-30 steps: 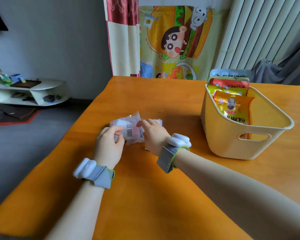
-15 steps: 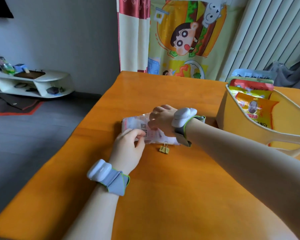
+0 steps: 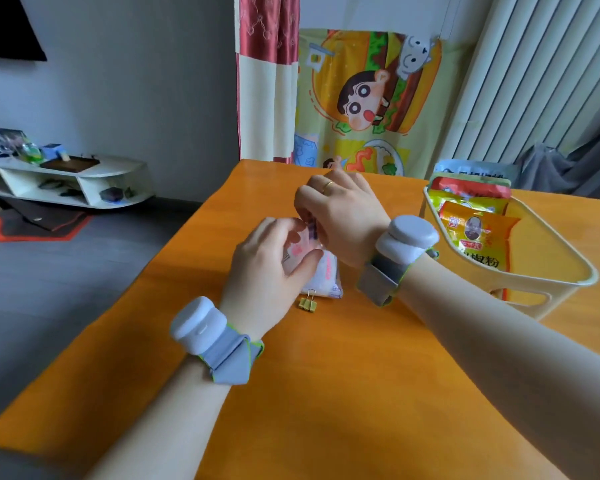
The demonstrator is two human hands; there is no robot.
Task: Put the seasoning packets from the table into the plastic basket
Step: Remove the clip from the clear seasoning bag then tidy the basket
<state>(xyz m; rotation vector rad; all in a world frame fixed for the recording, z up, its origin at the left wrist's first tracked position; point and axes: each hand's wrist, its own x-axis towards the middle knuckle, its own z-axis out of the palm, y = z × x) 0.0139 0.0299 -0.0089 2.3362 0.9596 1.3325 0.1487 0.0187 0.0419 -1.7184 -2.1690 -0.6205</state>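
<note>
A clear seasoning packet (image 3: 321, 275) with white contents and pink print stands tilted on the orange table (image 3: 326, 393). My left hand (image 3: 267, 268) grips its near side. My right hand (image 3: 340, 216) pinches its top edge from above. Much of the packet is hidden behind my fingers. To the right stands the cream plastic basket (image 3: 551, 278), which holds several upright seasoning packets (image 3: 475, 233) in yellow, orange and red.
A small gold binder clip (image 3: 308, 302) lies on the table just in front of the packet. The table's left edge runs diagonally past my left wrist. A low white shelf (image 3: 70, 181) stands on the floor at the far left.
The packet lay flat under both hands; now it is raised on end, with my right hand at its top and my left hand around its side. The binder clip has come into view.
</note>
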